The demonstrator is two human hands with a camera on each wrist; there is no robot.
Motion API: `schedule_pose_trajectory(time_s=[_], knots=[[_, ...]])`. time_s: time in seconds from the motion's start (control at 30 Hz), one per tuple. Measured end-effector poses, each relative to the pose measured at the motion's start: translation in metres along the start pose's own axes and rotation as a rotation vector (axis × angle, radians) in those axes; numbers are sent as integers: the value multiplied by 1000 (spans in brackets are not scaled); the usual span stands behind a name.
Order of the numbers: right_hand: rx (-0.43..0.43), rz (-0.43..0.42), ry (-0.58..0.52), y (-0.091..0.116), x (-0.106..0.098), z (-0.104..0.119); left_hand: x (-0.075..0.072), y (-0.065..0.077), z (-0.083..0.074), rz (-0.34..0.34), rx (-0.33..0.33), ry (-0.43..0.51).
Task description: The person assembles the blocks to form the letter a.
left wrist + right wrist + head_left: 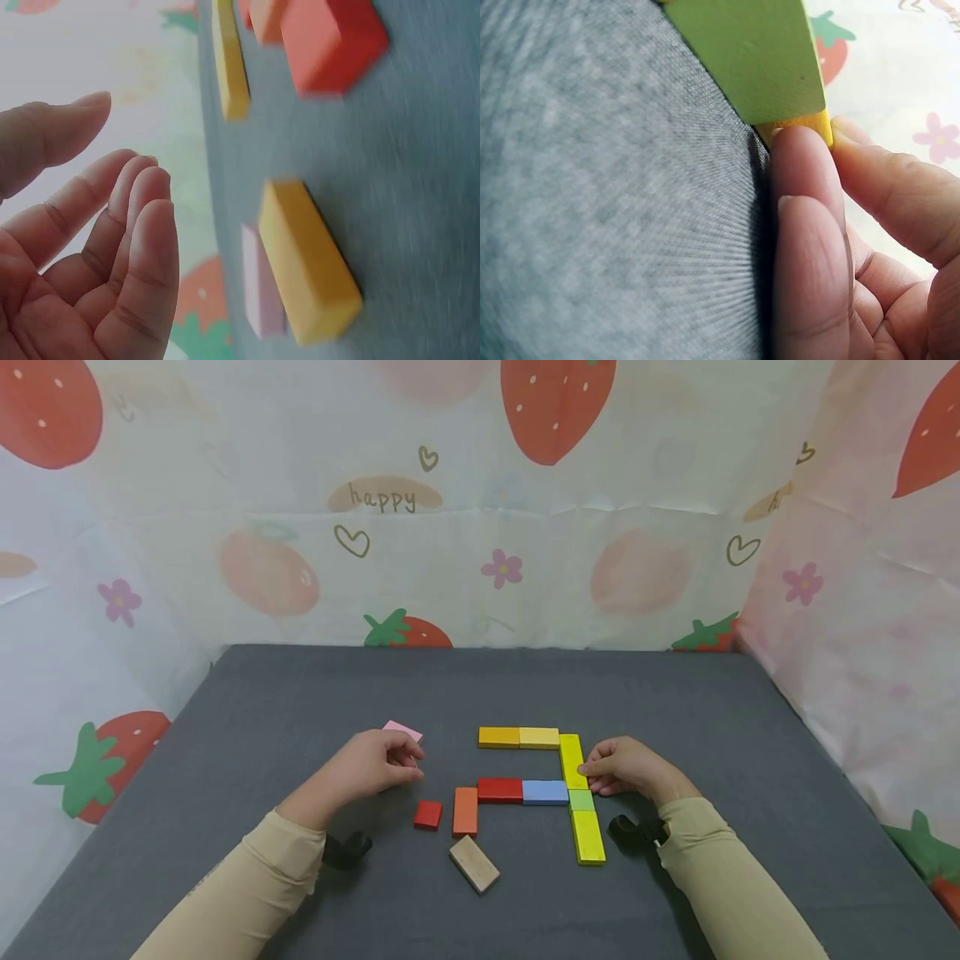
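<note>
My left hand (381, 762) hovers over the table, thumb apart from loosely bent fingers, with nothing in it. Below it lie a pink block (402, 729) and a yellow-orange block (307, 262); the hand hides the latter in the head view. My right hand (633, 767) pinches the side of a long yellow block (570, 754), thumb at its top edge and fingertips along its side. That block ends against a green block (581, 800), with another yellow block (588, 837) following toward me. A blue block (545, 792) and a red block (500, 790) extend leftward from this column.
Two yellowish blocks (519, 737) make a row at the column's far end. An orange block (465, 811), a small red block (427, 815) and a tilted plain wooden block (474, 864) lie nearer me. Patterned cloth (480, 560) hangs behind the grey table (337, 681).
</note>
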State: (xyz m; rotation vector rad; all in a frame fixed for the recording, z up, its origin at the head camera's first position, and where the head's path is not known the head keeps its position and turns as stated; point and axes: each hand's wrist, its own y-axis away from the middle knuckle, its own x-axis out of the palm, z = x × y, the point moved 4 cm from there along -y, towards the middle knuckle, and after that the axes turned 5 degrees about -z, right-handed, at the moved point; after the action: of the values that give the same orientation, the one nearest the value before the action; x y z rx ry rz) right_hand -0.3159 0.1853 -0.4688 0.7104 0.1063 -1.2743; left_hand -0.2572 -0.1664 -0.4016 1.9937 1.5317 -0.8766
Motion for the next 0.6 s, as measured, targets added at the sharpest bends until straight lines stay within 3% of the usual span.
schedule_pose_trajectory(time_s=[0.33, 0.6], knots=[[8, -1, 4, 0, 0, 1, -16, -15, 48, -53, -153, -42], [8, -5, 4, 0, 0, 0, -26, -26, 60, -82, -222, -53]])
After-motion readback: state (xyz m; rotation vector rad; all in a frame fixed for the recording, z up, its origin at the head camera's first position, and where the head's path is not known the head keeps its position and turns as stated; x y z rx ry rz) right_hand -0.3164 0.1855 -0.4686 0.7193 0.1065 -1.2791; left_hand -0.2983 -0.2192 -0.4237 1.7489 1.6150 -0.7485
